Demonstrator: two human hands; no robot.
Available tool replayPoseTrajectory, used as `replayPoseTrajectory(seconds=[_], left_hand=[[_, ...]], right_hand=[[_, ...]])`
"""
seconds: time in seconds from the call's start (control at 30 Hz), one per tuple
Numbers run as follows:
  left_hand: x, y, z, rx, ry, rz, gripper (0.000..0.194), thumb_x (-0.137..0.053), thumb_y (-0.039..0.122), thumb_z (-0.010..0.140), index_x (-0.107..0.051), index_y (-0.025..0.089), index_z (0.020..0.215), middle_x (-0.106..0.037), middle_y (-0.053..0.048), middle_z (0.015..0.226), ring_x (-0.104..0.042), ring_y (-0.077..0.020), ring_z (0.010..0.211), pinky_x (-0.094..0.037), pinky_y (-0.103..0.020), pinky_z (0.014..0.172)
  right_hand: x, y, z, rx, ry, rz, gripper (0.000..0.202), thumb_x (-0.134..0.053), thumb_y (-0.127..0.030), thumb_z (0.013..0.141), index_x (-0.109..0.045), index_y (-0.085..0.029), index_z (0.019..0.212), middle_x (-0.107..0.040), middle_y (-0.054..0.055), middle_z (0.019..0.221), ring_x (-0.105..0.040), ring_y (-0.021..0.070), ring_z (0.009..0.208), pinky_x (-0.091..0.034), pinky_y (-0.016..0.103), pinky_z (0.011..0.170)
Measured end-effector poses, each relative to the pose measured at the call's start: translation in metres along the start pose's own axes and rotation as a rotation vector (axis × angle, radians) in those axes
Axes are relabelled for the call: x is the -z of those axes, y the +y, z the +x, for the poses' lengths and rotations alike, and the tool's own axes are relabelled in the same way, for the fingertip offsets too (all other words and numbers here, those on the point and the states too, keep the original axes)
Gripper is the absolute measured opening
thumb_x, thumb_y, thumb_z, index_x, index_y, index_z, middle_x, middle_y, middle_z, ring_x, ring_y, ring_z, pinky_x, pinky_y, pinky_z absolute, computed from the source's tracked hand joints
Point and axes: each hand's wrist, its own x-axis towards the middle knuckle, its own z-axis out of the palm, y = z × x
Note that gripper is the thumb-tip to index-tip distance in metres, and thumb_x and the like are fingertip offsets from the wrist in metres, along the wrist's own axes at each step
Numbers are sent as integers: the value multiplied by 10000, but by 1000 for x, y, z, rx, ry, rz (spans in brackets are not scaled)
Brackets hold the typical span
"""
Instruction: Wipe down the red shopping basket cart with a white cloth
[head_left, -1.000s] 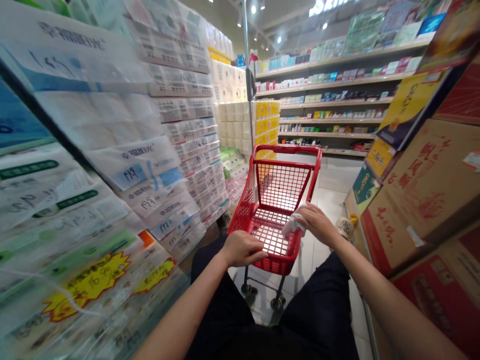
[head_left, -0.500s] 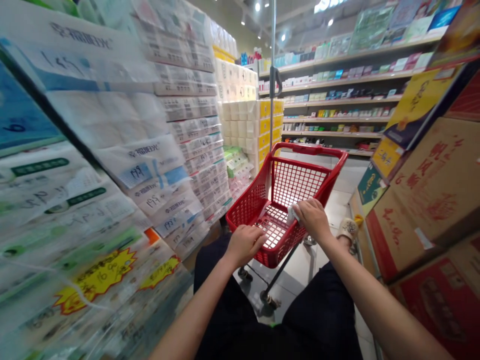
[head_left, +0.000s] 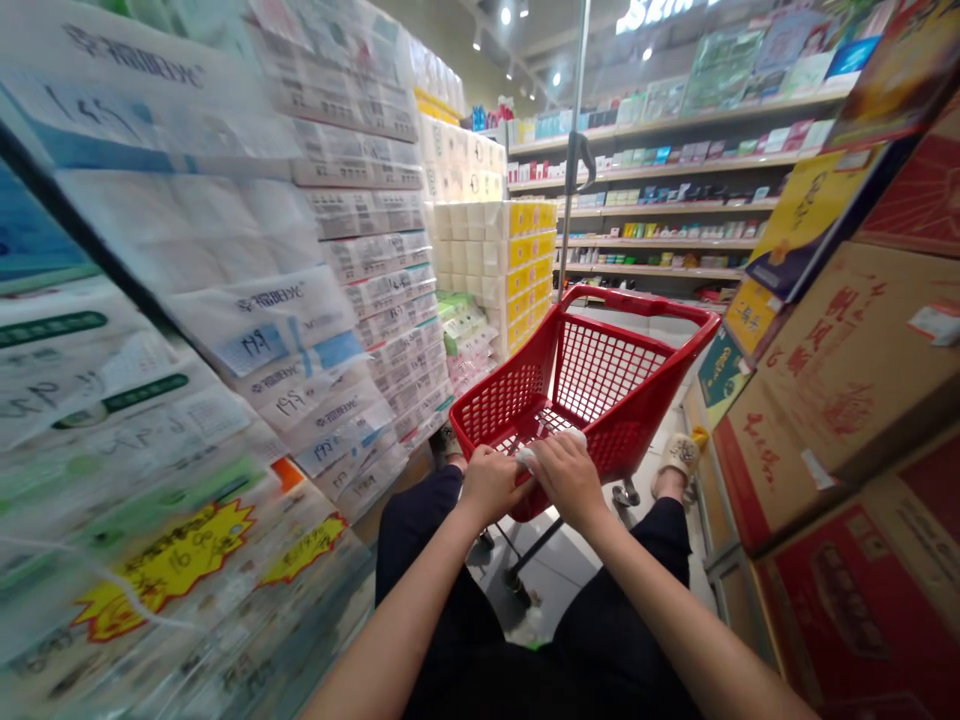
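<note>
A red shopping cart with a latticed basket stands between my knees, its basket empty-looking where I can see in. My left hand is closed over the near rim of the basket. Close beside it, my right hand presses a crumpled white wipe against the same rim; whether it is cloth or tissue I cannot tell. The fingertips of both hands are partly hidden. Below the basket, a dark cart leg with a wheel shows.
Stacked packs of tissue paper rise on the left behind a glass panel. Cardboard cartons are piled on the right. A glass door handle stands beyond the cart, with stocked shelves behind. My shoe rests right of the cart.
My right hand has slid left along the rim with the white wipe, close to my left hand. The cart has shifted and turned slightly to the right in view.
</note>
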Motion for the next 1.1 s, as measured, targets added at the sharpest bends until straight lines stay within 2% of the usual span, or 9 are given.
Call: replayPoseTrajectory(seconds=[0.1, 0.23, 0.37, 0.5, 0.63, 0.83, 0.97, 1.03, 1.1], left_hand=[[3, -10, -2, -43, 0, -43, 422, -435, 500, 949, -645, 197, 742, -679, -39, 703, -595, -166, 680, -341, -350, 761], [9, -26, -6, -60, -9, -116, 386, -417, 482, 964, -643, 221, 791, -683, -7, 721, -594, -145, 696, -345, -326, 802], [13, -41, -8, -72, -34, -148, 402, -412, 471, 966, -600, 210, 725, -661, 11, 693, -572, -128, 674, -340, -317, 846], [15, -48, -7, -69, -53, -158, 424, -406, 492, 961, -583, 205, 705, -636, 16, 672, -555, -125, 664, -328, -325, 880], [15, -48, -6, -56, -49, -154, 404, -427, 491, 951, -586, 208, 709, -631, 13, 679, -541, -134, 679, -321, -338, 892], [12, -40, -6, -17, -27, -167, 344, -466, 498, 932, -623, 220, 803, -627, 2, 701, -546, -151, 706, -319, -364, 899], [8, -38, -5, -11, -9, -163, 316, -487, 474, 919, -613, 204, 815, -632, -14, 719, -547, -164, 707, -336, -370, 865], [6, -38, -5, -22, -7, -158, 338, -491, 469, 913, -592, 191, 749, -630, -27, 718, -545, -169, 704, -342, -372, 851], [6, -38, -5, -30, -9, -169, 346, -492, 465, 914, -578, 190, 723, -631, -25, 721, -544, -165, 704, -344, -367, 844]], right_hand=[[2, 15, 4, 81, -48, -8, 273, -399, -392, 981, -609, -228, 1038, -650, 55, 928, -533, 203, 952, -337, 361, 955], [20, 81, 9, 7, -31, -103, 320, -363, -415, 987, -613, -219, 1022, -659, 66, 958, -541, 210, 981, -337, 369, 978], [44, 154, 11, -78, 20, -262, 363, -304, -430, 993, -598, -226, 1049, -639, 69, 1103, -501, 227, 1137, -182, 464, 1123], [54, 184, 12, -143, 63, -322, 382, -305, -447, 981, -584, -214, 1098, -619, 80, 1163, -427, 255, 1245, -126, 518, 1145], [39, 155, 11, -216, 159, -279, 367, -309, -406, 978, -582, -210, 1125, -617, 105, 1140, -440, 282, 1204, -171, 549, 1126], [-1, 48, 3, -183, 141, -75, 328, -343, -347, 981, -557, -252, 1210, -624, 79, 1110, -481, 267, 1132, -174, 541, 1142], [-7, -15, -1, -43, 48, 49, 397, -384, -317, 974, -462, -287, 1362, -598, 58, 1221, -473, 252, 1173, -218, 507, 1127], [-5, -27, -1, 18, -1, 58, 426, -398, -309, 973, -428, -293, 1397, -583, 47, 1263, -466, 241, 1194, -244, 470, 1118], [-2, -21, 0, 80, -44, 55, 419, -413, -305, 971, -439, -290, 1389, -591, 45, 1256, -480, 230, 1180, -272, 438, 1102]])
